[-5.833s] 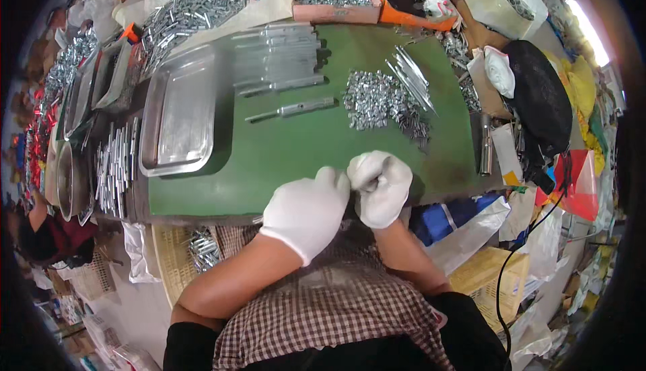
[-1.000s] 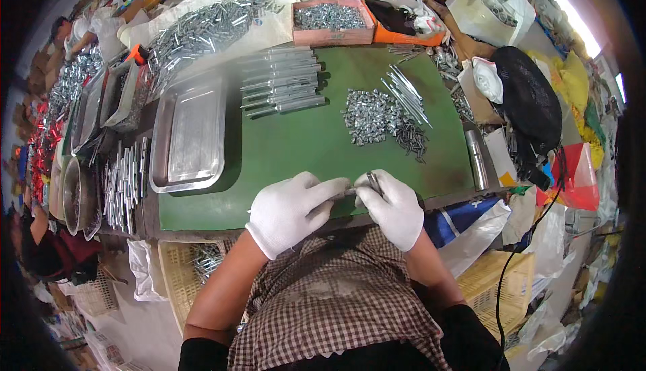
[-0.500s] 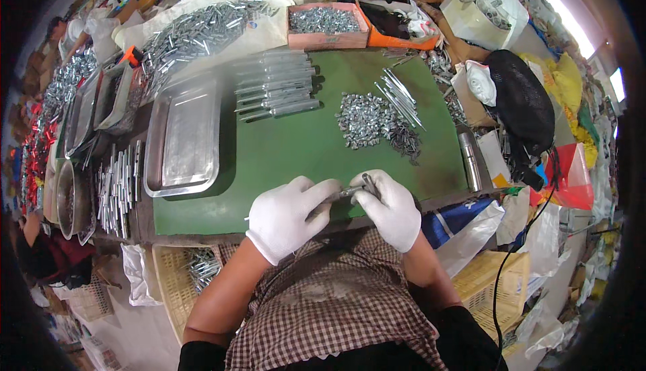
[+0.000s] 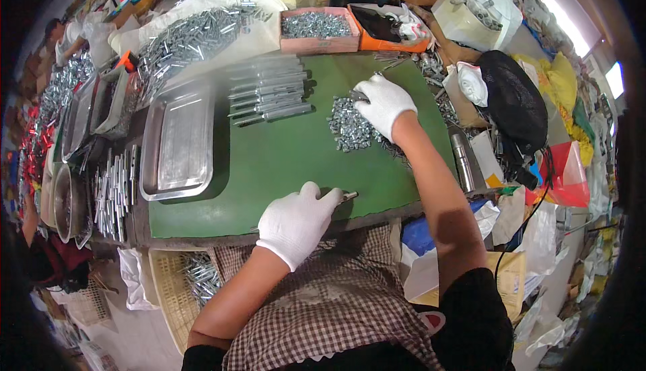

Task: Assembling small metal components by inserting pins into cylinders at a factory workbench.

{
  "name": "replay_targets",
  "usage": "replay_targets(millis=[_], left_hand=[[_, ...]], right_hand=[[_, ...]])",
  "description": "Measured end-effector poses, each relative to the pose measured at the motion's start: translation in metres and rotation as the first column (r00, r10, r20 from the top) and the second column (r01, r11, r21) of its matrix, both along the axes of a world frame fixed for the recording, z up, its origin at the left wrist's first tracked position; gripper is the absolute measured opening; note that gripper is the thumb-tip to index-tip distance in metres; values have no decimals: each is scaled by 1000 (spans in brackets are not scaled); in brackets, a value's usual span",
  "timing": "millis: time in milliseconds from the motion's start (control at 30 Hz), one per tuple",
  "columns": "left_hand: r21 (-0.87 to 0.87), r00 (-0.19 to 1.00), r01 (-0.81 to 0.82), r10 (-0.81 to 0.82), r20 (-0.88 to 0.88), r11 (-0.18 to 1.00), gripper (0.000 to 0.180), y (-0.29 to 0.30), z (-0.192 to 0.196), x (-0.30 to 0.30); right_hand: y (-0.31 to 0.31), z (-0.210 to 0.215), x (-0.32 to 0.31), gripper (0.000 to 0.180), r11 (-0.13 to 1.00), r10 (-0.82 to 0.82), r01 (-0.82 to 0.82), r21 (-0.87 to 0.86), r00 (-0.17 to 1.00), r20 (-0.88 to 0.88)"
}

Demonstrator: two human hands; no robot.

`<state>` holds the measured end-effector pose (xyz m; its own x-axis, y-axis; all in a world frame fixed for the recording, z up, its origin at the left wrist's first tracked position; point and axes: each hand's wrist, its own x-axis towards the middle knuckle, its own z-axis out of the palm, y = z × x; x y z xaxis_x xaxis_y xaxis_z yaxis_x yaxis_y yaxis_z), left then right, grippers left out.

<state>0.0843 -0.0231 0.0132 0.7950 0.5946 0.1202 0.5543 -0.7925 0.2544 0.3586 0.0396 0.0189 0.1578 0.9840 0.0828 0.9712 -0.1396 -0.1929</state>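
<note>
— Steel rod (image 4: 350, 196) where?
— Lower centre of frame, pinched in the left hand (image 4: 296, 223).
— And with the right hand (image 4: 386, 106)?
— Curled over small parts (image 4: 348, 132), upper centre; cannot tell if pinching.
— Risk?
— Could scatter parts by raking hard, or drop rod by slackening.

My left grip (image 4: 296, 226) and right grip (image 4: 385, 105) are both sheathed in matt white knitted cloth, and the slim silvery metal rod (image 4: 350, 196) in my left one has a shine. Below me the green worktop (image 4: 286, 162) looks smooth with a dull sheen; small silvery metal cylinders (image 4: 348, 130) heaped there glint. The rectangular silver metal tray (image 4: 177, 142) is smooth and glossy, my brown-and-white checked apron (image 4: 316, 310) matt woven cloth, the pale yellow basket (image 4: 165, 277) plastic
</note>
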Motion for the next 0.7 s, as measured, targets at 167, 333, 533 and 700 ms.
replay_targets(millis=[167, 333, 533, 700], left_hand=[[15, 1000, -5, 5, 17, 1000, 23, -1, -2, 0], [-10, 1000, -21, 21, -11, 1000, 23, -1, 2, -1], [-69, 999, -26, 24, -33, 997, 22, 0, 7, 0], [-53, 1000, -24, 25, 16, 998, 24, -1, 3, -1]], right_hand=[[13, -2, 1, 26, 997, 45, -43, -64, 999, 27], [-45, 7, -31, 25, 988, 71, -23, 153, 946, -316], [-128, -15, -79, 19, 989, 149, -130, 73, 833, -532], [-137, -23, -85, 15, 986, 149, -88, 139, 839, -523]])
